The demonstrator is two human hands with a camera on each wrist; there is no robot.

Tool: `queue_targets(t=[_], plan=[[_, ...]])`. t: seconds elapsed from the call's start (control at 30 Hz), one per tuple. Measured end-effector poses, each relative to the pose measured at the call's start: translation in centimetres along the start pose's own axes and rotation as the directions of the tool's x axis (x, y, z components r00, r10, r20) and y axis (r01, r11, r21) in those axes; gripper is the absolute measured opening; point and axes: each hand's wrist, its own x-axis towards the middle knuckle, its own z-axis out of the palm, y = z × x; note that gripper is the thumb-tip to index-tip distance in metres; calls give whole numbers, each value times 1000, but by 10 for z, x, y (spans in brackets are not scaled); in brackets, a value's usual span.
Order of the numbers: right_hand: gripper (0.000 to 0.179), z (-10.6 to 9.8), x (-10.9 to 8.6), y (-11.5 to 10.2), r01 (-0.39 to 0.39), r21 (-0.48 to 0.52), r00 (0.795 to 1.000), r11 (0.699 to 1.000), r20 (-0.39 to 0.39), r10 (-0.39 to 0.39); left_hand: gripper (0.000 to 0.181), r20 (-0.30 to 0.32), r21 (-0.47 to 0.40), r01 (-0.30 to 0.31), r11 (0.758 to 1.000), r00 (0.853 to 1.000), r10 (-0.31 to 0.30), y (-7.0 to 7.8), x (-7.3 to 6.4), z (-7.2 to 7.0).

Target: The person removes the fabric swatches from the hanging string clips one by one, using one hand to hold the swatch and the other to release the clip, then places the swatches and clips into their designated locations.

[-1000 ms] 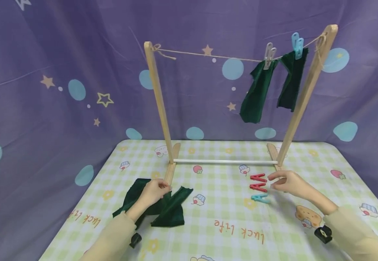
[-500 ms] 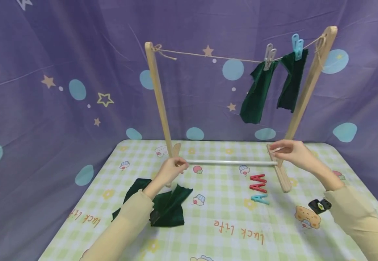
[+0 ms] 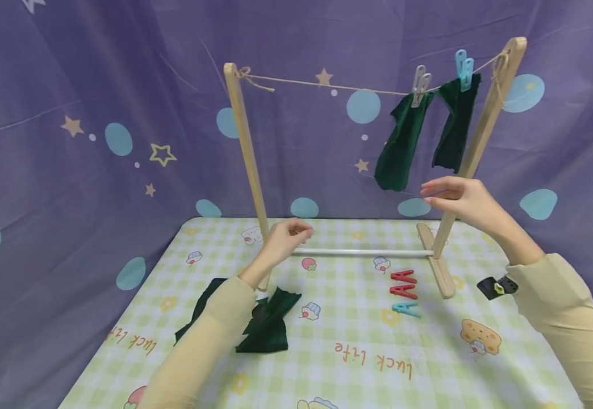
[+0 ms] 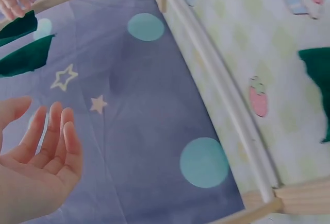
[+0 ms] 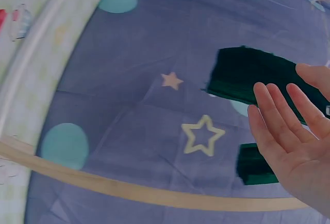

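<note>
Green cloth (image 3: 277, 336) is lying near left on the worktop (image 3: 317, 369), partly under the left sleeve (image 3: 220, 329). Loose pegs (image 3: 399, 291) are sitting right. Left hand (image 3: 283, 238) is hovering by the left post (image 3: 247, 142), right hand (image 3: 460, 199) near the hanging cloths (image 3: 401, 147); both holding nothing, thumbs and fingers apart. Risk, farther up: right hand brushing a cloth could be pulling it from its clip (image 3: 420, 92) or jerking the line (image 3: 327, 86).
</note>
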Motion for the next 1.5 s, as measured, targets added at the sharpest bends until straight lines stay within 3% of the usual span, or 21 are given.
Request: queue_targets(t=[0.17,0.33,0.57,1.1,1.4,1.5], plan=[[27,-9,11,-13,34,51,998,998,-47,-32,21,14,-15,27,1000,1000,-27,16,9,2],[24,-18,23,-27,76,96,994,993,-82,-68,21,26,-81,-22,997,999,24,26,19,6],[25,-32,33,-45,133,133,982,982,-150,-113,18,5,-93,-55,994,998,55,43,35,11],[29,-49,60,-78,167,271,940,948,-334,-71,21,-75,-100,-142,985,988,135,76,75,30],[30,-49,71,-87,194,288,917,938,-392,-70,25,-95,-118,-153,981,985,142,80,89,43],[32,-50,74,-89,180,293,919,939,-389,-55,29,-94,-150,-154,977,986,141,82,93,48]])
